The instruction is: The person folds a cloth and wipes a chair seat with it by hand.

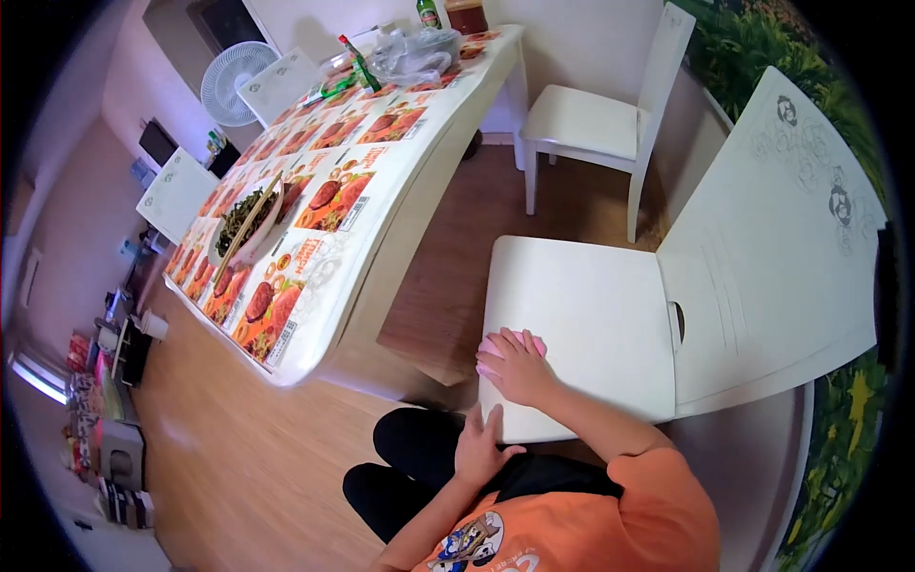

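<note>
Pink bunched cloth (540, 346) on smooth white chair seat (600, 319)
Right hand (519, 370) splays over it; left hand (482, 448) (fingers parted) at front corner.

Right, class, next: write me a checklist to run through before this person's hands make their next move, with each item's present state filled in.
1. Right hand on the pink cloth: ok, it lies over it with fingers spread.
2. Cloth on the white seat: ok, at the seat's front edge.
3. Left hand braced on the seat: cannot tell; it is at the edge, but contact is unclear.
4. Backrest free of marks: not ok, thin lines show on its lower part.
5. Cloth damp: cannot tell from this view.
</note>
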A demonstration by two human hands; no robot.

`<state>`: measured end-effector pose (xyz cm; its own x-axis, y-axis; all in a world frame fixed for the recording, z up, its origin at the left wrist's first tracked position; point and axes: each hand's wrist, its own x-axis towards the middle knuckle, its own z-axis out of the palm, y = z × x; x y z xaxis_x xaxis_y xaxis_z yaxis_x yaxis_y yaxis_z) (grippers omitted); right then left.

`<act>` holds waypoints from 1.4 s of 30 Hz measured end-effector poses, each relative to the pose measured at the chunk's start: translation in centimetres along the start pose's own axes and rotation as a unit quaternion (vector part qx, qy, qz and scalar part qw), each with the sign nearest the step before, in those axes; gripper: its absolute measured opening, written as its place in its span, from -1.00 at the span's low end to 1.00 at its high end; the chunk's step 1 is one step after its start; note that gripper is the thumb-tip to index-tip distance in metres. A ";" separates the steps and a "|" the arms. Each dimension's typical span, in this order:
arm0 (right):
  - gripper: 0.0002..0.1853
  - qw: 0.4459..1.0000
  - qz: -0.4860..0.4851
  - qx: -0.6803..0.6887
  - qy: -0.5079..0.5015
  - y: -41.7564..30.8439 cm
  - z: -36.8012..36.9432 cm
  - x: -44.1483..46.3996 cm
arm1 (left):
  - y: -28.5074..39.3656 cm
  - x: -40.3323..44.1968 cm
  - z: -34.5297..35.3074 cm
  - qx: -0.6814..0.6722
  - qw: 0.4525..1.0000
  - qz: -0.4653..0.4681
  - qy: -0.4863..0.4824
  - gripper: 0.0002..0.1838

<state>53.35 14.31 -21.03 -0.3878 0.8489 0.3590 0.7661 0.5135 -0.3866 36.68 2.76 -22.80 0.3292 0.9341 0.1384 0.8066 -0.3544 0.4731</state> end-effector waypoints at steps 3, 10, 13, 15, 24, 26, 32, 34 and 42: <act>-0.69 1.000 0.009 0.001 0.005 -0.3 -0.4 -0.5 | 0.1 0.3 0.2 0.033 0.999 0.012 -0.030 0.05; -0.70 0.999 -0.027 -0.004 -0.025 -1.7 -2.5 -5.2 | -0.2 0.0 0.9 0.058 0.998 0.002 -0.004 0.11; -0.64 0.996 -0.037 0.031 -0.075 -2.2 -2.8 -7.4 | -1.1 0.6 1.1 0.015 0.999 0.003 0.034 0.00; -0.59 0.993 -0.066 0.036 -0.087 -2.7 -2.4 -8.5 | -1.2 1.1 0.9 -0.015 0.997 -0.011 0.074 -0.16; -0.57 0.989 -0.142 -0.016 -0.037 -2.4 -1.7 -7.9 | -1.8 1.3 2.1 -0.020 0.994 -0.099 0.037 -0.07; -0.56 0.988 -0.149 -0.010 -0.049 -2.2 -2.5 -8.3 | -1.7 1.3 2.0 -0.013 0.995 -0.097 0.034 -0.07; -0.50 0.983 -0.178 -0.053 -0.012 -0.7 -3.4 -11.0 | -0.8 1.0 1.4 -0.010 0.996 -0.047 0.074 -0.17; -0.49 0.983 -0.177 -0.055 -0.002 -0.6 -3.3 -11.1 | -0.7 0.9 1.3 -0.004 0.996 -0.047 0.073 -0.18; -0.55 0.983 -0.167 -0.047 -0.052 -2.6 0.4 -7.9 | -1.4 0.8 2.2 -0.015 0.995 -0.065 0.074 -0.15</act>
<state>54.17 6.31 -23.19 -0.6729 0.6456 0.3612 0.6291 0.7563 -0.1797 36.89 3.94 -25.32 0.1453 0.9691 0.1993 0.8217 -0.2304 0.5213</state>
